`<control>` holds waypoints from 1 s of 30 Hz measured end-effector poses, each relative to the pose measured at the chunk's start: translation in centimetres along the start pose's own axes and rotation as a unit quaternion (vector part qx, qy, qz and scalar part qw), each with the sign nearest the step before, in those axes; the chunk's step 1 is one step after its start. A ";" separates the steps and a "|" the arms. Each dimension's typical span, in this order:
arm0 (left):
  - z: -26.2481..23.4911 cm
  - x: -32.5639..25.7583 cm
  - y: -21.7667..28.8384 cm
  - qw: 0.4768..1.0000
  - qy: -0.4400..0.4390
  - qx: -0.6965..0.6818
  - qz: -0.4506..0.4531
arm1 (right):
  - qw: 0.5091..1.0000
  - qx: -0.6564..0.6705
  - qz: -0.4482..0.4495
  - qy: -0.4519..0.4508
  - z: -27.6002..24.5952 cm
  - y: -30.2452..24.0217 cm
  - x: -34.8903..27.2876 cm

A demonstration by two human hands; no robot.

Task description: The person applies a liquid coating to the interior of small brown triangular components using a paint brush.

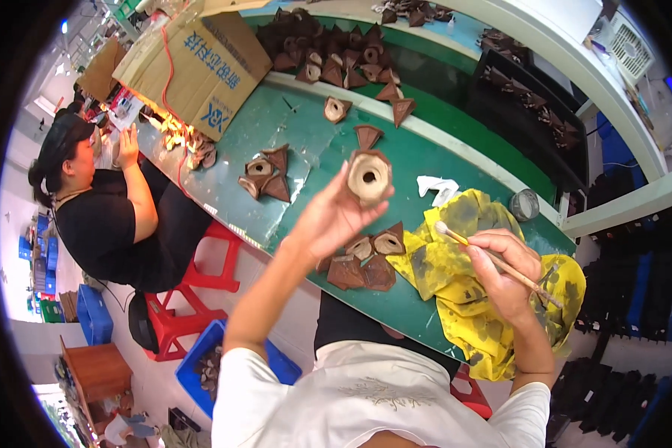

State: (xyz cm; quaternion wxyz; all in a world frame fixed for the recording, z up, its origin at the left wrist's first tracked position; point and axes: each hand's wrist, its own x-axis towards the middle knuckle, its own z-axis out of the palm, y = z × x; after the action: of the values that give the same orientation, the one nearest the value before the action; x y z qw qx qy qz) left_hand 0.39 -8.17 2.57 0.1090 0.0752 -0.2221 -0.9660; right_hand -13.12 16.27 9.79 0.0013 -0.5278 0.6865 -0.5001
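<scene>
My left hand (328, 220) grips a brown, angular hollow piece (381, 179), its beige face and round hole turned up. In my right hand (506, 270) is a thin wooden brush (529, 282), its pale bristle tip pointing left, apart from the piece. Beneath that hand spreads a yellow cloth (455, 280) with dark stains. Several similar brown pieces (373, 273) lie by the table's near edge. Another cluster of pieces (275, 187) sits farther left. One small brown piece (368, 136) rests just beyond the held one.
The green table (313, 149) has a crumpled white scrap (438, 188) and a small jar (525, 204) at right. Behind runs a green belt (448, 104) with piled brown pieces. A cardboard box (209, 75) and a seated person (119, 201) are left, above red stools (179, 317) and a blue crate (276, 358).
</scene>
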 end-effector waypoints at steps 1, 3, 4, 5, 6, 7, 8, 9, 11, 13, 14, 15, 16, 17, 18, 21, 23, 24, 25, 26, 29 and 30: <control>0.0 -0.2 -1.2 0.998 -0.036 -0.050 0.011 | 0.999 0.028 -0.012 0.023 0.6 -0.4 0.3; -0.2 -0.6 -3.3 0.994 -0.056 -0.089 0.002 | 0.999 0.015 -0.050 0.014 0.9 -1.6 1.5; 0.1 -0.8 -4.0 0.994 -0.078 -0.080 0.011 | 0.996 -0.010 -0.085 0.025 1.1 -2.5 2.0; 0.4 -0.8 -4.6 0.993 -0.079 -0.084 0.006 | 0.992 -0.035 -0.119 0.034 1.5 -2.9 2.4; 0.8 -1.0 -5.1 0.993 -0.074 -0.095 0.013 | 0.989 -0.040 -0.138 0.041 1.9 -2.8 2.6; 1.3 -1.0 -5.3 0.992 -0.070 -0.103 0.023 | 0.989 -0.042 -0.136 0.043 2.3 -2.7 2.7; 1.7 -1.2 -5.5 0.997 -0.036 -0.062 0.025 | 0.986 -0.052 -0.151 0.058 2.7 -2.6 2.7; 2.1 -1.2 -5.7 0.997 -0.036 -0.062 0.023 | 0.982 -0.061 -0.165 0.073 3.1 -2.6 2.7; 2.6 -1.4 -5.9 0.999 -0.010 -0.043 0.028 | 0.983 -0.052 -0.159 0.070 3.7 -2.5 2.9; 3.0 -1.5 -6.0 0.999 -0.028 -0.031 0.033 | 0.980 -0.047 -0.178 0.072 4.4 -2.1 2.9; 3.4 -1.6 -6.0 0.999 -0.019 -0.037 0.031 | 0.983 -0.045 -0.166 0.069 4.6 -2.2 2.9; 3.6 -1.6 -6.0 0.999 -0.010 -0.044 0.029 | 0.983 -0.044 -0.166 0.069 4.8 -2.2 2.8; 3.5 -1.6 -5.9 0.999 -0.010 -0.044 0.030 | 0.985 -0.029 -0.164 0.049 5.0 -2.2 2.7; 3.5 -1.7 -5.9 0.999 -0.002 -0.028 0.028 | 0.986 -0.014 -0.162 0.029 5.1 -2.2 2.5; 3.4 -1.6 -5.9 1.000 0.006 -0.013 0.025 | 0.989 -0.013 -0.150 0.012 4.9 -2.6 2.5; 2.4 -1.7 -6.2 0.998 -0.040 -0.034 0.019 | 0.990 -0.016 -0.138 0.028 4.0 -3.0 2.4; 2.5 -1.6 -6.4 0.998 -0.043 -0.049 0.012 | 0.989 -0.030 -0.134 0.048 3.9 -2.9 2.8; 2.6 -1.6 -6.5 0.997 -0.048 -0.063 0.007 | 0.989 -0.037 -0.133 0.052 4.2 -2.7 3.0; 2.7 -1.5 -6.5 0.997 -0.047 -0.063 0.005 | 0.989 -0.045 -0.133 0.056 4.5 -2.4 3.2; 2.8 -1.4 -6.5 0.998 -0.031 -0.047 0.007 | 0.988 -0.039 -0.145 0.046 4.7 -2.1 3.2; 3.1 -1.5 -6.3 1.000 -0.001 -0.026 0.006 | 0.991 0.002 -0.132 -0.014 4.5 -2.6 2.7; 3.1 -1.5 -6.2 1.000 0.011 -0.020 0.002 | 0.991 0.010 -0.136 -0.018 4.3 -2.7 2.8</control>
State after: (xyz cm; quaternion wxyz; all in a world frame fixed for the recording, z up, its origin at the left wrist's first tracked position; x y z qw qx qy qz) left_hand 0.16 -1.06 2.69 0.1151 0.0829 -0.2020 -0.9691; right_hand -10.10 11.44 10.93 -0.0486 -0.6251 0.6031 -0.4931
